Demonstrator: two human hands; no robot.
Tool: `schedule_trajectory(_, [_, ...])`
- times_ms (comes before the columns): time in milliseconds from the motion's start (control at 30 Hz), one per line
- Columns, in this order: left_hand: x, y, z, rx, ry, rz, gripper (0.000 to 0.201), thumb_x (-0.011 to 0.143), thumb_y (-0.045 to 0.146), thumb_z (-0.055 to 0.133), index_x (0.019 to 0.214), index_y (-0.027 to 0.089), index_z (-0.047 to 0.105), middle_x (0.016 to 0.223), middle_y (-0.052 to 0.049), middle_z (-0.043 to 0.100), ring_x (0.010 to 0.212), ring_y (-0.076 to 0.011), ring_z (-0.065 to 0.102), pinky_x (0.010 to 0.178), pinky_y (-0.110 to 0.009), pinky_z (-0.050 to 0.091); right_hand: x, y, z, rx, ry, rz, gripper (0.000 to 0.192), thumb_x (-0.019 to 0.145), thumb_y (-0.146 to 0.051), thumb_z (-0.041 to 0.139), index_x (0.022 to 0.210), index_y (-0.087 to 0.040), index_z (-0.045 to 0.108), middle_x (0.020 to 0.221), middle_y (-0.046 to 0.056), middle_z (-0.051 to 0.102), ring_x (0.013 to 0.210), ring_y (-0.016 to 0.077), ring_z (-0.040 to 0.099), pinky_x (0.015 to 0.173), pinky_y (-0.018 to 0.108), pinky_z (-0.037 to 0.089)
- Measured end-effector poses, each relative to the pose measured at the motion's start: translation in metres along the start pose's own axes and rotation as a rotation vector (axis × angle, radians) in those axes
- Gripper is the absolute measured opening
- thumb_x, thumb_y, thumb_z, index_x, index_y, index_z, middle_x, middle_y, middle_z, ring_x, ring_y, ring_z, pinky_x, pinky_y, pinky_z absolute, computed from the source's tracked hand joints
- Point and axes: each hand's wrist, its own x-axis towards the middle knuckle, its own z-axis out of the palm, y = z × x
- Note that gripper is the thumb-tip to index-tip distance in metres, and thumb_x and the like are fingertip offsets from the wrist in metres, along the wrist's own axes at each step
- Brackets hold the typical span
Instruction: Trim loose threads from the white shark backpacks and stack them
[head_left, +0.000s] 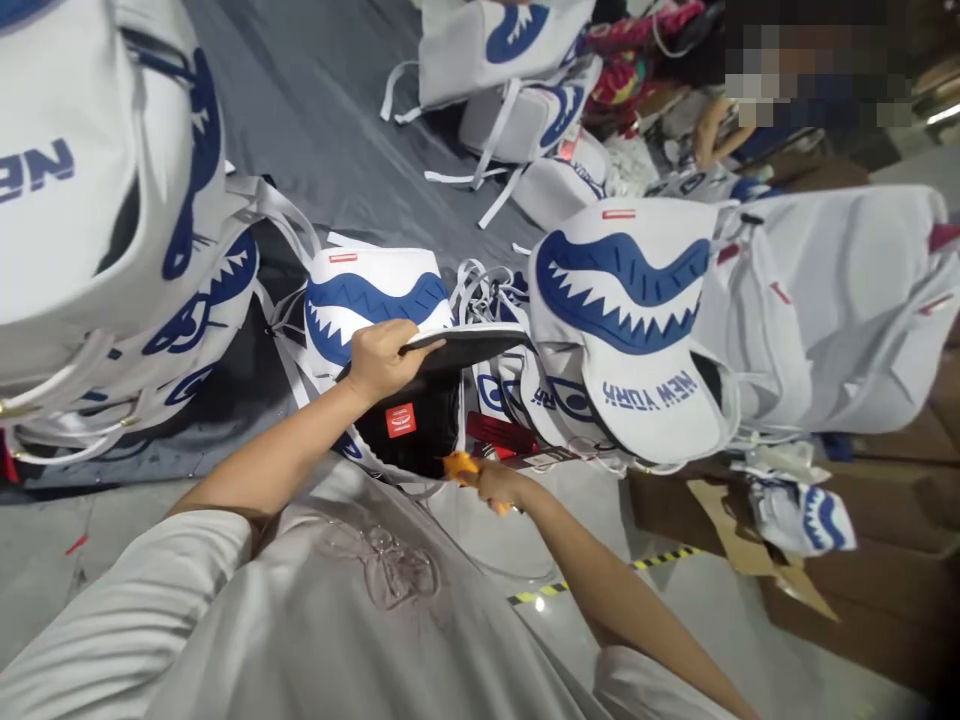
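Observation:
A white backpack (pixel 375 268) with a blue shark-mouth print lies open in front of my body, its black lining facing me. Inside it shows a small red label (pixel 400 421). My left hand (pixel 384 362) is closed on the edge of the bag's raised flap (pixel 480 345). At the right side of the opening, my right hand (pixel 501 485) is closed around an orange tool (pixel 461 467). Its front end reaches the bag's rim, but its exact kind is hard to make out.
More white backpacks are stacked at left (pixel 67 240), and another shark-print backpack (pixel 622 290) stands close at right. Several bags (pixel 502 120) lie farther back on the grey table cover (pixel 315 110). Cardboard boxes (pixel 847 500) sit at lower right. A co-worker's arm (pixel 712 135) shows behind.

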Motion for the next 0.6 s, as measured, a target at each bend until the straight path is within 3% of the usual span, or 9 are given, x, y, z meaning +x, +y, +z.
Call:
schedule_trajectory(67, [0.001, 0.001, 0.004, -0.066, 0.032, -0.016, 0.049, 0.095, 0.05, 0.057, 0.059, 0.018, 0.05, 0.055, 0.003, 0.046, 0.05, -0.0093, 0.041, 0.054, -0.025, 0.029, 0.003, 0.002, 0.0, -0.112, 0.022, 0.056, 0.027, 0.097, -0.026, 0.056, 0.119, -0.013, 0.065, 0.08, 0.011, 0.069, 0.06, 0.0214, 0.067, 0.06, 0.032, 0.054])
schedule_trajectory(133, [0.002, 0.001, 0.007, -0.121, 0.05, -0.055, 0.047, 0.094, 0.048, 0.059, 0.058, 0.018, 0.048, 0.053, 0.004, 0.044, 0.049, -0.0089, 0.04, 0.053, -0.025, 0.029, 0.001, 0.002, 0.008, -0.103, -0.003, 0.016, 0.029, 0.097, -0.025, 0.056, 0.123, -0.013, 0.063, 0.096, 0.014, 0.07, 0.073, 0.0223, 0.069, 0.066, 0.031, 0.054])
schedule_trajectory(333, [0.005, -0.001, 0.012, -0.136, 0.029, -0.1, 0.047, 0.091, 0.045, 0.063, 0.057, 0.018, 0.045, 0.053, 0.005, 0.043, 0.049, -0.0084, 0.039, 0.052, -0.025, 0.029, -0.015, -0.011, 0.038, 0.097, -0.017, -0.198, 0.034, 0.102, -0.033, 0.046, 0.128, -0.015, 0.057, 0.087, 0.008, 0.068, 0.051, 0.0141, 0.058, 0.047, 0.024, 0.044])
schedule_trajectory(400, [0.004, 0.002, 0.012, -0.144, 0.012, -0.096, 0.047, 0.091, 0.044, 0.063, 0.057, 0.018, 0.045, 0.052, 0.005, 0.042, 0.049, -0.0083, 0.038, 0.052, -0.025, 0.028, -0.01, -0.025, 0.046, 0.213, 0.034, -0.325, 0.034, 0.102, -0.036, 0.045, 0.129, -0.017, 0.056, 0.085, 0.006, 0.069, 0.053, 0.0153, 0.06, 0.048, 0.025, 0.046])
schedule_trajectory(500, [0.001, 0.008, 0.011, -0.152, -0.007, -0.054, 0.047, 0.091, 0.043, 0.063, 0.056, 0.018, 0.044, 0.051, 0.005, 0.04, 0.048, -0.0079, 0.036, 0.05, -0.024, 0.028, 0.012, -0.06, 0.061, 0.322, 0.157, -0.493, 0.034, 0.101, -0.035, 0.05, 0.128, -0.015, 0.056, 0.098, 0.01, 0.071, 0.083, 0.0219, 0.07, 0.072, 0.028, 0.053])
schedule_trajectory(600, [-0.001, 0.013, 0.009, -0.16, -0.022, 0.0, 0.047, 0.091, 0.042, 0.064, 0.056, 0.018, 0.046, 0.051, 0.006, 0.039, 0.047, -0.0072, 0.035, 0.049, -0.024, 0.026, 0.039, -0.102, 0.078, 0.297, 0.324, -0.548, 0.032, 0.101, -0.034, 0.05, 0.125, -0.014, 0.057, 0.103, 0.013, 0.071, 0.096, 0.0266, 0.069, 0.08, 0.031, 0.051])
